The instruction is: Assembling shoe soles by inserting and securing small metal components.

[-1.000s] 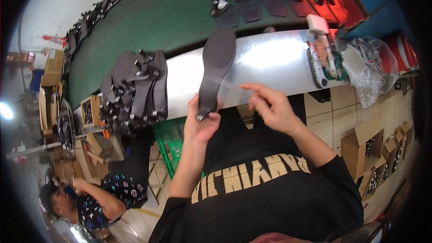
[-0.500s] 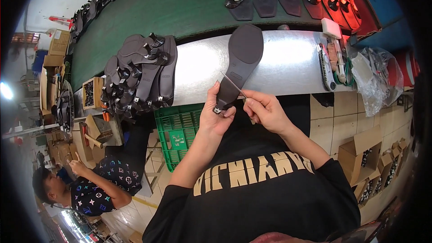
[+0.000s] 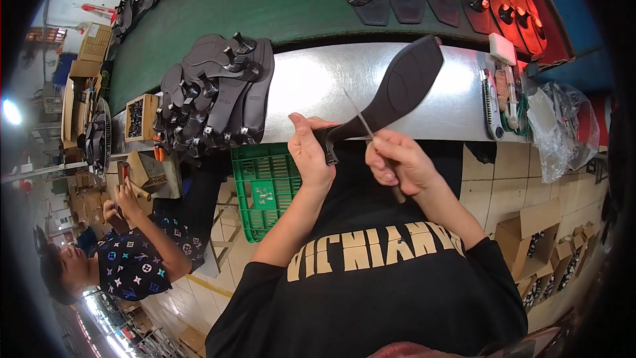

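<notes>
A dark sandal sole is tilted over the metal ledge, its broad toe end up and to the right. My left hand is closed on its narrow heel end, thumb raised. In my right hand is a slim pointed metal tool with a brownish handle end showing below the fist. The tool's shaft crosses the sole near the heel; I cannot tell whether it touches. A heap of similar dark sandals with shiny black straps lies to the left.
Beyond the metal ledge runs a green belt carrying several sandals. A utility knife, white block and plastic bag lie right. Below are a green crate and cartons; a co-worker is at left.
The sole has swung to the right and turned more edge-on in my left hand. My right hand and the tool have shifted slightly right. The co-worker's hands have come together.
</notes>
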The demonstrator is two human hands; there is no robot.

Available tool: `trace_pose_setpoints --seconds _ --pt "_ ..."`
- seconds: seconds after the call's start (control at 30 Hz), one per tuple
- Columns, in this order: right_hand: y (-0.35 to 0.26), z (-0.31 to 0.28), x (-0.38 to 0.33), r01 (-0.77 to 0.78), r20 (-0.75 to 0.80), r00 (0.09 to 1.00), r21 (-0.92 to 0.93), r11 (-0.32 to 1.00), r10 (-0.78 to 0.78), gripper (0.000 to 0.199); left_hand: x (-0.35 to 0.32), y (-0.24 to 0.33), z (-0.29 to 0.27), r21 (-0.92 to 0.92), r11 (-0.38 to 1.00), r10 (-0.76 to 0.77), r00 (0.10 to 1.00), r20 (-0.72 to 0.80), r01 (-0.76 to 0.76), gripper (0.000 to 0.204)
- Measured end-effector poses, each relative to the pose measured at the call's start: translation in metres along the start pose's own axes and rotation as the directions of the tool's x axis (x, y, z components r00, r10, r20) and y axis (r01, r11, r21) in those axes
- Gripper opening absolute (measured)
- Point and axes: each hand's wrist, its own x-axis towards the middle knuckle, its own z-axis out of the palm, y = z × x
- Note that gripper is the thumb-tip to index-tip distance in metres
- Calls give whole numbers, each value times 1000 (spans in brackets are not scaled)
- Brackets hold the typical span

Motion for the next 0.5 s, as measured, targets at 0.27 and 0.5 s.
trace_pose_setpoints --seconds 0.27,0.5 --pt "14 14 2 388 267 728 -920 58 -632 15 13 6 -8 65 993 96 991 90 -102 95" --pt "17 30 -9 564 492 710 -826 -13 -504 14 27 19 -9 -395 829 -351 919 181 395 71"
